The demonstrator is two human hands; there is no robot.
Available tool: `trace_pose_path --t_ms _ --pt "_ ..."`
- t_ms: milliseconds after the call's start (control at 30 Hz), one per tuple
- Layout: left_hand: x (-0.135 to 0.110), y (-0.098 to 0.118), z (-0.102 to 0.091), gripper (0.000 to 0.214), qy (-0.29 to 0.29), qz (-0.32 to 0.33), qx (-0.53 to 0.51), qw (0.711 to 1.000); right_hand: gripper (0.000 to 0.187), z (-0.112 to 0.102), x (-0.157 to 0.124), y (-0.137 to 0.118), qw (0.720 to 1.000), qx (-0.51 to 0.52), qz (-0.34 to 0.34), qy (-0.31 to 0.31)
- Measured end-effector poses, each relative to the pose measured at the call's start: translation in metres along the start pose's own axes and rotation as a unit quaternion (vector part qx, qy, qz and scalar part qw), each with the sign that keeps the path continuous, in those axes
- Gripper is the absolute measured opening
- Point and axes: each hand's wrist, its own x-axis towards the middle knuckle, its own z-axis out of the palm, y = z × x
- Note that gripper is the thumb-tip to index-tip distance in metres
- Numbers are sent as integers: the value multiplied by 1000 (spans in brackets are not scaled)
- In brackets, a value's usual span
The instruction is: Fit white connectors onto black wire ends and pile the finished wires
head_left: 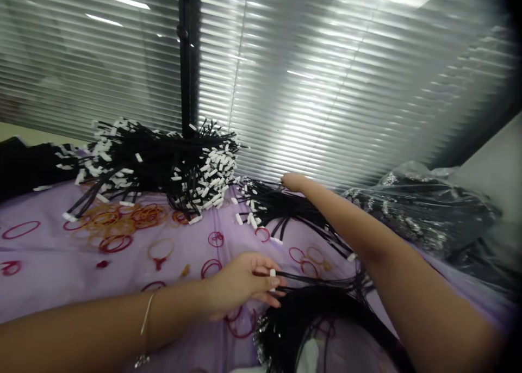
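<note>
On purple cloth (pixel 53 269) — curved cables (pixel 322 299), perhaps rubbery

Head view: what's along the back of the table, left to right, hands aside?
Dark heap → large pile of white-tipped black cords → smaller cord pile → clear plastic bag.

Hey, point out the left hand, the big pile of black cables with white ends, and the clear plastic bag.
Left hand (pixel 240 283): head view, on the back of the hand.
Pile of black cables (pixel 157 155): head view, on its dark middle.
Clear plastic bag (pixel 434 210): head view, on its side.
</note>
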Motion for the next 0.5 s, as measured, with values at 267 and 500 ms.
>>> trace_pose_path --t_ms 267,500 --pt "-1 0 -2 32 6 8 15 1000 45 -20 -55 3 997 20 -59 43" --pt "-1 2 0 34 9 17 18 1000 29 -30 -83 21 986 23 10 163"
